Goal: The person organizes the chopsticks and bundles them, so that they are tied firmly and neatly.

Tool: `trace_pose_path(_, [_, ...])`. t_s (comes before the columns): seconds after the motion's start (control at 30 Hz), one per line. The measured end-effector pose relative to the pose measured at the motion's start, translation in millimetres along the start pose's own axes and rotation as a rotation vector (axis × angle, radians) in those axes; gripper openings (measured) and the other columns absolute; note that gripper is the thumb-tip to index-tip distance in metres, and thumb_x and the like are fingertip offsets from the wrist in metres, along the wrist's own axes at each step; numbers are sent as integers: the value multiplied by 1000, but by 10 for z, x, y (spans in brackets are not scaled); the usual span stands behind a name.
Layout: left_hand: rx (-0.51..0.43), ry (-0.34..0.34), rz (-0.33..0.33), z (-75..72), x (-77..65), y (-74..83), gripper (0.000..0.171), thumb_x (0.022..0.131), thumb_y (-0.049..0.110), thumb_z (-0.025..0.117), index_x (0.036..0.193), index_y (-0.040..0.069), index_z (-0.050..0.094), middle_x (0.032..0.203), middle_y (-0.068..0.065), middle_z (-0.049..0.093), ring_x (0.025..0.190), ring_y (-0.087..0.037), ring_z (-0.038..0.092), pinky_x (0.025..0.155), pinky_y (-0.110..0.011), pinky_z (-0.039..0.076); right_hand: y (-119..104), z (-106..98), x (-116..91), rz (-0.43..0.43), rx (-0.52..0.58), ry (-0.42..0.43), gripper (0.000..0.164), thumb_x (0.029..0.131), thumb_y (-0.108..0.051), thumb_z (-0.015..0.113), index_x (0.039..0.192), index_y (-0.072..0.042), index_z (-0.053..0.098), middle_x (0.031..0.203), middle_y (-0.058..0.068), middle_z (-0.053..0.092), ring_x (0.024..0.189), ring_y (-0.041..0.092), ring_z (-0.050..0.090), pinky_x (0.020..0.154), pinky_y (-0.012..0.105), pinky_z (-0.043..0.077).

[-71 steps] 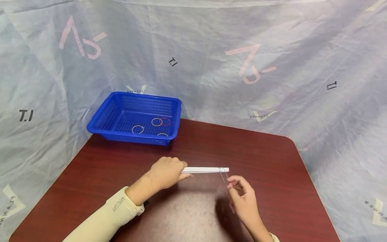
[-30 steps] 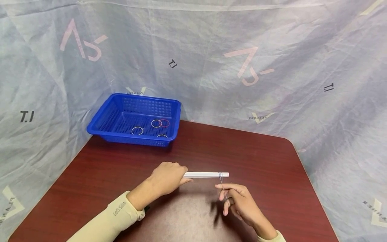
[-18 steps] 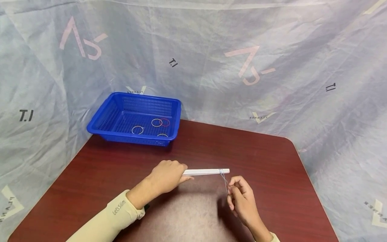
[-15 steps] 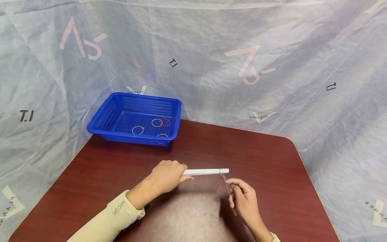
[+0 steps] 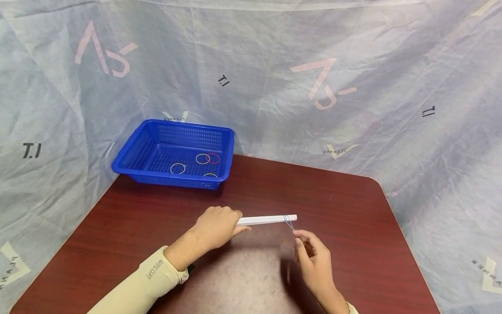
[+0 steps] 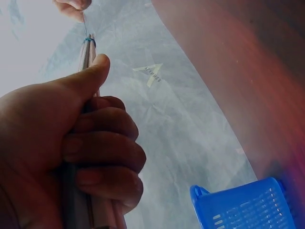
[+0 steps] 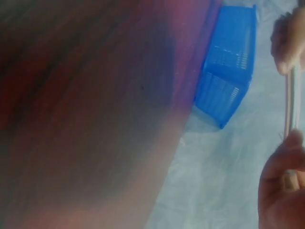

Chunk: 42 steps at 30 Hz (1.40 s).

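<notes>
My left hand (image 5: 218, 226) grips a bundle of slim white sticks (image 5: 262, 220), held level above the table. Near the bundle's right end a blue rubber band (image 5: 286, 218) is wound round it. From there a stretched loop runs down to my right hand (image 5: 316, 259), whose thumb and fingertips pinch it. In the left wrist view the curled fingers (image 6: 107, 148) wrap the sticks, and the band (image 6: 89, 40) circles their far tips. At the right edge of the right wrist view, the sticks (image 7: 291, 98) run between both hands.
A blue plastic basket (image 5: 172, 178) stands at the back left of the reddish-brown table (image 5: 333, 196). Inside lie several rubber bands, among them a yellow one (image 5: 171, 169) and a red one (image 5: 218, 159). Printed grey cloth (image 5: 266, 87) hangs behind and at both sides.
The right fingers spread within the loop a second ago, then drew together, and the strands crossed. Now they pinch the loop closer to the sticks. The left hand keeps its grip.
</notes>
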<state>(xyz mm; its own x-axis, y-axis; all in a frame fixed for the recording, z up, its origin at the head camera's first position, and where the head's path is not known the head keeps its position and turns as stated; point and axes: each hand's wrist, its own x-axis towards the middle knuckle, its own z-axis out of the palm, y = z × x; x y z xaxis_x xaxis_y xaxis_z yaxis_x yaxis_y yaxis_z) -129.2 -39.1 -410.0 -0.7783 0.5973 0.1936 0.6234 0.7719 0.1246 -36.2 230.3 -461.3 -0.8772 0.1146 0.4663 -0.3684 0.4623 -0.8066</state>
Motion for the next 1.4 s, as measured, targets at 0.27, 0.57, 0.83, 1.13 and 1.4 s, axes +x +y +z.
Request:
trace_pose_path(0.27, [-19, -17, 26, -19, -22, 0, 47, 98, 56, 67, 73, 17, 60, 61, 1, 60, 55, -20, 64, 55, -41, 52, 34, -78, 102, 250, 233, -1, 18, 97, 17, 52, 113, 9, 51, 79, -2, 66, 54, 3, 52, 44, 21, 41])
trace_pose_path(0.57, [-38, -58, 212, -66, -31, -12, 45, 97, 59, 65, 74, 20, 60, 62, 6, 63, 55, -16, 63, 55, -38, 51, 36, -226, 273, 489, 472, -125, 20, 100, 10, 52, 102, -5, 40, 85, -4, 67, 49, 1, 39, 42, 24, 22])
trace_pose_path(0.83, [2, -65, 226, -59, -56, 41, 39, 98, 50, 69, 74, 19, 63, 63, 4, 64, 56, -16, 63, 57, -39, 53, -59, -256, 382, 596, 409, -112, 38, 97, 8, 63, 86, -10, 32, 87, -1, 79, 42, 1, 39, 41, 16, 31])
trace_pose_path(1.13, [61, -29, 223, 4, -45, 190, 35, 96, 42, 72, 73, 18, 63, 62, 4, 62, 52, -14, 57, 52, -38, 52, -203, -186, 394, 490, 141, -131, 51, 94, 9, 67, 79, -14, 25, 94, 23, 81, 32, 6, 44, 35, 22, 39])
trace_pose_path(1.4, [67, 2, 175, 32, -32, 235, 35, 97, 43, 71, 74, 17, 65, 65, 2, 66, 56, -16, 65, 52, -39, 53, -395, -168, 347, 394, 165, -169, 28, 104, 9, 48, 88, -3, 28, 133, 13, 70, 67, 22, 79, 40, 37, 51])
